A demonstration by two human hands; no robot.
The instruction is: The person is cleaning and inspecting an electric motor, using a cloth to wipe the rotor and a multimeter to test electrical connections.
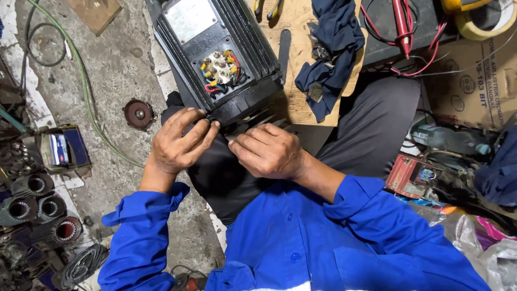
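Observation:
A black finned electric motor (247,48) lies in front of me, its open terminal box (221,73) showing brass studs and red, yellow, green and blue wires. My left hand (180,143) rests against the motor's near edge, fingers curled on the casing corner. My right hand (266,151) is beside it, fingers bent at the same edge, pinching something small that I cannot make out. Both hands are just below the terminal box, almost touching each other. My blue sleeves and dark trousers fill the lower frame.
A wooden board (296,97) with a dark blue rag (331,48) lies behind the motor. Red test leads (404,27) and a tape roll (484,21) sit far right. Motor stators (37,205) crowd the left floor near a round cap (139,113) and a green hose (86,97).

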